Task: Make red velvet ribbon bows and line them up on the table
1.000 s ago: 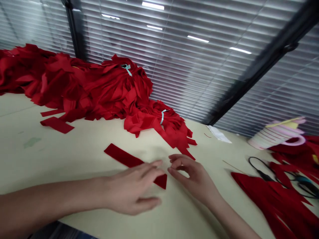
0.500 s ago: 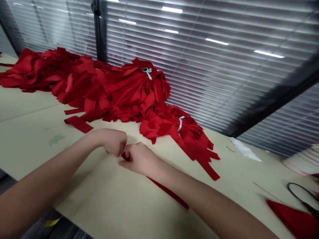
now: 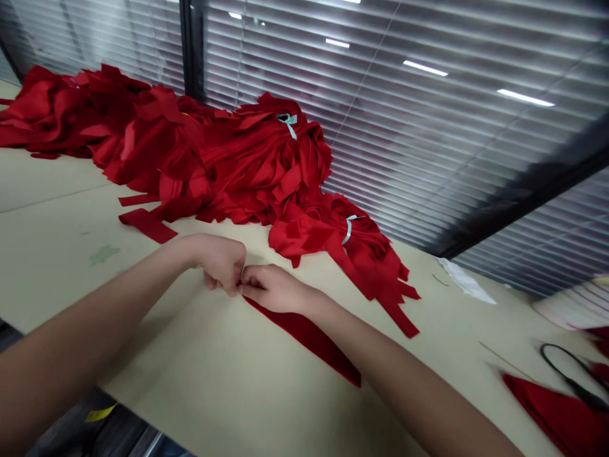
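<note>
A long red fabric strip (image 3: 304, 333) lies on the beige table (image 3: 214, 381), running from my hands toward the near right. My left hand (image 3: 219, 260) is closed in a fist and pinches the strip's far end. My right hand (image 3: 271, 289) is closed too and grips the same end right beside it; the two hands touch. My right forearm covers part of the strip.
A big heap of red fabric strips (image 3: 190, 152), some tied in bundles with pale blue bands (image 3: 349, 227), fills the back of the table along the window blinds. One loose strip (image 3: 147, 224) lies at left. Black scissors (image 3: 568, 374) and more red fabric (image 3: 561, 416) sit at right.
A second ago both hands lay loosely over the strip's near end. They have since moved to its far end and closed on it. The view swung left.
</note>
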`<state>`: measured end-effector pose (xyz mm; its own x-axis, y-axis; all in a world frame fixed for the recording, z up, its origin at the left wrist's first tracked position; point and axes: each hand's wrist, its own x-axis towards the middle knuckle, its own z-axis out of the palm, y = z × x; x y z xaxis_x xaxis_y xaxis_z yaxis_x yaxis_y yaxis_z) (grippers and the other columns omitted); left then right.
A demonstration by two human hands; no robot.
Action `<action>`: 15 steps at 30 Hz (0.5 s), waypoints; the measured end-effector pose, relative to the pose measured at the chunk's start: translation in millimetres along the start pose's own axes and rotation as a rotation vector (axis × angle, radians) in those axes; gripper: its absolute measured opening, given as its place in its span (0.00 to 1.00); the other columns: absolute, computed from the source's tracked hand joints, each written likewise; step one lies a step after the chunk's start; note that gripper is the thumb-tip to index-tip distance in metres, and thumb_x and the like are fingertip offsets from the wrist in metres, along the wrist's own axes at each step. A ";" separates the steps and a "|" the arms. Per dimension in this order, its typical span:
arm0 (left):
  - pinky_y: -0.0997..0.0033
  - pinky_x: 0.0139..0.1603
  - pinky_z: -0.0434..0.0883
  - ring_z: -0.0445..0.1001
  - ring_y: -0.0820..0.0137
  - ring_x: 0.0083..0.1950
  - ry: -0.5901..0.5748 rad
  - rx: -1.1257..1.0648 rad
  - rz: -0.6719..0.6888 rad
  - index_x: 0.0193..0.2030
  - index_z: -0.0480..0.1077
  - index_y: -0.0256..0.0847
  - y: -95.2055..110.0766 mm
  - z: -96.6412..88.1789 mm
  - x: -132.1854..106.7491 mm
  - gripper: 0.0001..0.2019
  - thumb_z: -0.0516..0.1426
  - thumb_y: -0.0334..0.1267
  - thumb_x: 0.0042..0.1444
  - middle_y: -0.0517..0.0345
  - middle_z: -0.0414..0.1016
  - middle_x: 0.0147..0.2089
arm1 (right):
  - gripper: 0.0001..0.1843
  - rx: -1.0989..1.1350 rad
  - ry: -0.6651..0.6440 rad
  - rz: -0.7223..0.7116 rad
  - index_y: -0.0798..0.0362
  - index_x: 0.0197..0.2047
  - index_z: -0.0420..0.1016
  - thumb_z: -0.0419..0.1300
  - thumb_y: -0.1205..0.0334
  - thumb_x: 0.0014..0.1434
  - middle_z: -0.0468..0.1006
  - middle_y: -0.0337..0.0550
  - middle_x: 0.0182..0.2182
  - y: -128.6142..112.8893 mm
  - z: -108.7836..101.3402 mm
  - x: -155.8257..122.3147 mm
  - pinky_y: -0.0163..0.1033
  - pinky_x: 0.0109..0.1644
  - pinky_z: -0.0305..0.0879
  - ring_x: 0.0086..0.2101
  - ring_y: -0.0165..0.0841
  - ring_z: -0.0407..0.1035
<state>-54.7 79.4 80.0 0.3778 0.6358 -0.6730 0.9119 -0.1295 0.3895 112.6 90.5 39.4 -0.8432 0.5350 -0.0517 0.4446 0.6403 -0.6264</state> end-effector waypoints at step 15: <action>0.72 0.31 0.71 0.69 0.75 0.26 0.098 -0.145 -0.041 0.29 0.68 0.35 5.5 3.3 10.8 0.11 0.58 0.39 0.60 0.64 0.68 0.25 | 0.09 0.631 0.178 0.084 0.52 0.28 0.65 0.56 0.62 0.59 0.68 0.33 0.21 13.2 -3.9 -17.3 0.32 0.26 0.63 0.22 0.26 0.66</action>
<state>-45.1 83.1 72.9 0.3165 0.7101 -0.6289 0.8909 0.0052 0.4542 134.3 91.8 35.1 -0.7266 0.6867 -0.0249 0.1985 0.1751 -0.9643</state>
